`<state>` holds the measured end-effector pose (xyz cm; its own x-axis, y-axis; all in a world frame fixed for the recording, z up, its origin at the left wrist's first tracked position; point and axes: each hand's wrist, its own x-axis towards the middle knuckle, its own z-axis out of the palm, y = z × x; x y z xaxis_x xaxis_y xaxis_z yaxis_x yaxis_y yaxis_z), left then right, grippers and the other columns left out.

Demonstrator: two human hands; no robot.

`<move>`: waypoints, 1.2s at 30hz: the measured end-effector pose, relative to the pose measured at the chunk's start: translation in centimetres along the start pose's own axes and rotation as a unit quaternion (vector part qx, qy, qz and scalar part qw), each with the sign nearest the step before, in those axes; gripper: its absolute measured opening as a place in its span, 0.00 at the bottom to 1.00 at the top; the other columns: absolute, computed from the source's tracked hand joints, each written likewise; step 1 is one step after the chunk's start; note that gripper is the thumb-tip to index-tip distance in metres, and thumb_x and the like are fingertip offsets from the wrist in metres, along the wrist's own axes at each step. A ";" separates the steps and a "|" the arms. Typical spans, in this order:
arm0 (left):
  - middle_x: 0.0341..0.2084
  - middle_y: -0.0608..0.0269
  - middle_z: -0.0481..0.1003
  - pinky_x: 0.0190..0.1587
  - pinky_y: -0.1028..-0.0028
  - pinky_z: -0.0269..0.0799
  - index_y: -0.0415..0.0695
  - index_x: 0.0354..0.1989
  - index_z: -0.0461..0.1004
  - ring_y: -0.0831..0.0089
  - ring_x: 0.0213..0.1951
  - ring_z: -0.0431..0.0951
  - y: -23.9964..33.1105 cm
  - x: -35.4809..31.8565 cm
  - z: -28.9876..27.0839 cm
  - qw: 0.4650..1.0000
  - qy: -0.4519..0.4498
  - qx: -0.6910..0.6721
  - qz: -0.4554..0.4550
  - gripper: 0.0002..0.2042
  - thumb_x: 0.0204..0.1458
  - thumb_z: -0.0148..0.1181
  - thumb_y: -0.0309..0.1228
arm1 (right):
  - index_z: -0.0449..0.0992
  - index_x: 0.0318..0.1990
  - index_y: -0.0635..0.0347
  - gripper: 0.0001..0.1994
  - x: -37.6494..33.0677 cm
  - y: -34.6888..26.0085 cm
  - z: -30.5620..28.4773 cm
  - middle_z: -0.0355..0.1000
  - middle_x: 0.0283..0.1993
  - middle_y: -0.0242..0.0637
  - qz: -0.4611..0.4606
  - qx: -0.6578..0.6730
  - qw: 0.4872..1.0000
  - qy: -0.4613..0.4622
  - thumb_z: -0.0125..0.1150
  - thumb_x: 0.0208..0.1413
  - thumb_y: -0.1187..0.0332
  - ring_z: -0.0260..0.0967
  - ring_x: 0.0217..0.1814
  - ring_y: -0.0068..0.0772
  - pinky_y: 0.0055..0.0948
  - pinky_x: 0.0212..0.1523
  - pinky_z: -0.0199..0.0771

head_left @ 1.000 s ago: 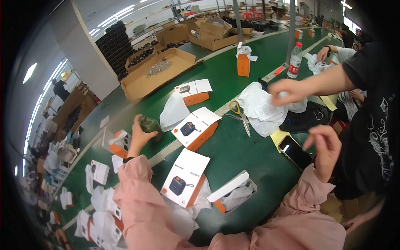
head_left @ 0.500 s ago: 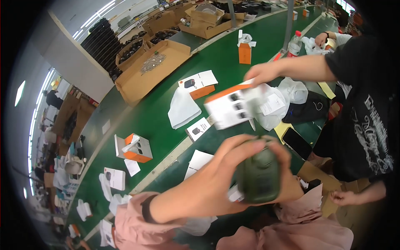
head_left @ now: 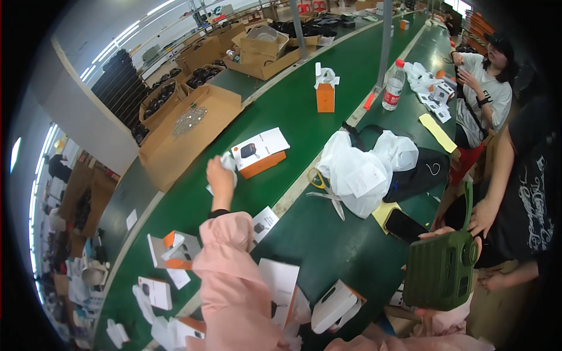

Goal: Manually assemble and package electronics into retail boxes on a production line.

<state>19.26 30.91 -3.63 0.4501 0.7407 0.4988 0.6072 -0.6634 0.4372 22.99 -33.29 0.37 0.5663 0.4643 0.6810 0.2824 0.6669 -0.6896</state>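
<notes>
Well below and to the left of the left hand (head_left: 220,177), a small white box (head_left: 156,293) could be seen lying flat. Above it, nearer the hand, an orange-and-white carton (head_left: 186,245) was turned open, with pale packing showing at its mouth. The left hand itself was seen from the back, its fingers curled nearly closed, and a white wrap (head_left: 227,159) was gripped beneath them. Just to the right of that hand, a printed box (head_left: 262,153) was laid on its side; whether it was filled could not be told. Below the hand, beside the forearm, a leaflet (head_left: 265,224) was left loose outside any box.

Well to the hand's upper right, a tall orange box (head_left: 325,97) was left open, white material protruding from its top. Between the two hands, scissors (head_left: 335,203) were laid near some white bags (head_left: 351,164), and a phone (head_left: 406,226) was placed just to the upper left of the right hand (head_left: 438,232).

The right hand was mostly hidden behind a green device (head_left: 439,274), which was held upright within its bent grasp, strap (head_left: 468,205) raised. Just above it, a co-worker's hand (head_left: 483,217) was seen; contact with the strap could not be confirmed.

As far as could be judged, both device and wrap had been taken up, but the device was left bare, unboxed and well apart from the wrap.
</notes>
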 end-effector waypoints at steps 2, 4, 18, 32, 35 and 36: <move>0.37 0.47 0.69 0.43 0.53 0.66 0.39 0.39 0.70 0.45 0.42 0.69 3.5 3.0 -0.1 0.988 0.016 0.018 0.150 0.16 0.37 0.54 0.24 | 0.49 0.64 0.56 0.41 -4.1 -2.8 -3.1 0.52 0.58 0.55 0.004 -0.045 0.999 0.006 0.63 0.44 0.55 0.59 0.56 0.54 0.52 0.45 0.75; 0.47 0.47 0.67 0.47 0.57 0.67 0.42 0.50 0.67 0.49 0.50 0.68 5.4 5.0 1.2 0.989 -0.089 0.022 0.114 0.28 0.36 0.62 0.33 | 0.51 0.63 0.57 0.38 -3.7 -1.9 -3.0 0.55 0.56 0.57 0.006 -0.070 0.997 0.017 0.58 0.47 0.53 0.61 0.54 0.57 0.53 0.44 0.75; 0.57 0.47 0.55 0.60 0.64 0.55 0.44 0.65 0.40 0.61 0.59 0.58 11.6 5.8 -7.2 0.913 -0.221 -0.285 0.189 0.55 0.25 0.71 0.26 | 0.43 0.64 0.36 0.54 10.7 1.4 5.6 0.57 0.54 0.56 0.015 -0.055 0.998 0.021 0.76 0.29 0.66 0.62 0.56 0.52 0.49 0.55 0.66; 0.54 0.57 0.61 0.53 0.67 0.64 0.44 0.65 0.44 0.66 0.49 0.69 22.3 -26.3 -41.2 0.929 -0.123 -0.200 0.285 0.50 0.31 0.72 0.28 | 0.56 0.59 0.68 0.40 -1.8 -8.2 7.4 0.54 0.61 0.60 0.248 0.552 0.789 -0.103 0.35 0.56 0.36 0.59 0.61 0.55 0.50 0.51 0.71; 0.55 0.54 0.60 0.53 0.67 0.65 0.38 0.63 0.49 0.64 0.49 0.70 18.8 -32.5 -42.2 0.954 -0.090 -0.089 0.271 0.53 0.23 0.74 0.35 | 0.45 0.65 0.55 0.47 -4.2 -5.7 7.9 0.53 0.62 0.52 0.053 0.301 0.947 -0.096 0.64 0.41 0.46 0.57 0.63 0.52 0.49 0.58 0.64; 0.56 0.53 0.59 0.55 0.68 0.63 0.37 0.62 0.51 0.63 0.51 0.69 17.5 -35.1 -43.4 0.962 -0.096 -0.061 0.247 0.53 0.21 0.74 0.36 | 0.42 0.67 0.50 0.54 -6.0 -6.3 8.6 0.53 0.62 0.49 -0.009 0.218 0.972 -0.086 0.74 0.36 0.49 0.56 0.64 0.51 0.48 0.61 0.61</move>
<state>-14.33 -11.36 18.99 0.7838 0.3305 0.5258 0.2121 -0.9382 0.2736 11.14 -35.23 2.78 0.4152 0.5162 0.7491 -0.0854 0.8419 -0.5328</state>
